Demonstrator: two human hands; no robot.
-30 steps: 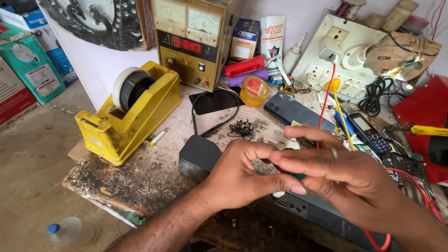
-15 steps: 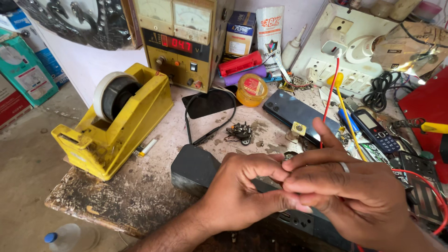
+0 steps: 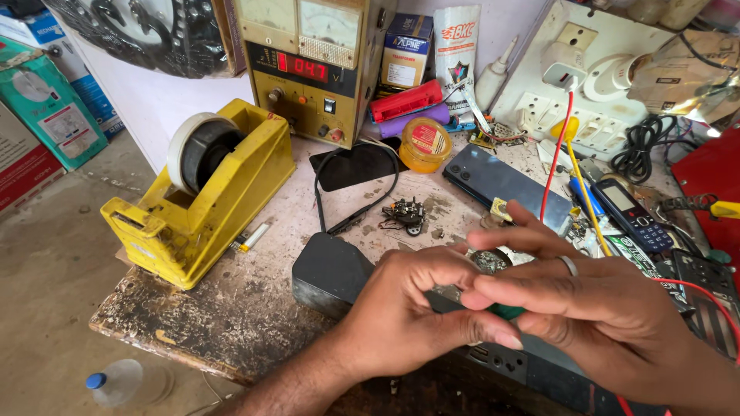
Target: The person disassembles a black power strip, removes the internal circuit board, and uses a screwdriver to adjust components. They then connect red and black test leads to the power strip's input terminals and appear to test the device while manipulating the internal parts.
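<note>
A small metal part [image 3: 487, 262] is pinched between the curled left hand [image 3: 408, 316] and the half-closed right hand [image 3: 609, 316] above the black box [image 3: 331, 273] on the counter [image 3: 231, 323].

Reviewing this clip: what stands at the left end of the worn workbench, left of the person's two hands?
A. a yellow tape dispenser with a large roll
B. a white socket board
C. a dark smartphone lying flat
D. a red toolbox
A: the yellow tape dispenser carrying a large roll sits at the left end of the worn workbench, well left of the left hand and right hand, which meet over a dark box.
</note>
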